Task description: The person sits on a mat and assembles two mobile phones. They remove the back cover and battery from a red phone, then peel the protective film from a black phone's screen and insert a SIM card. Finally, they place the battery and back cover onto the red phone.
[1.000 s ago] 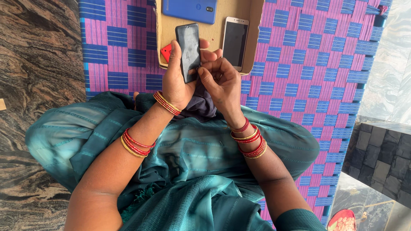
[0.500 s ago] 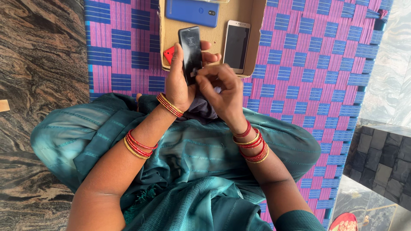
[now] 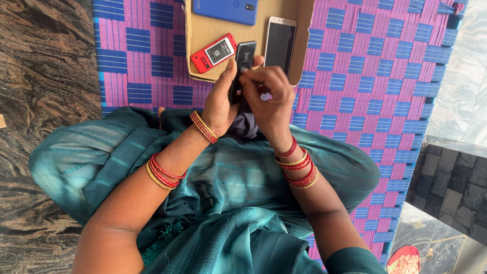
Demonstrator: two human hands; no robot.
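Black phone [image 3: 244, 60] gripped upright in left hand [image 3: 219, 99]; right hand [image 3: 269, 96] pinches its lower edge. Red battery [image 3: 213, 53] lies out at ten o'clock in cardboard tray [image 3: 203, 30], refitting apparently pending

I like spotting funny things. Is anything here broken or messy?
Nothing looks broken or spilled. The left hand and right hand hold a black phone over a cardboard box. A red battery lies loose and crooked in it, beside a blue phone and a gold phone.
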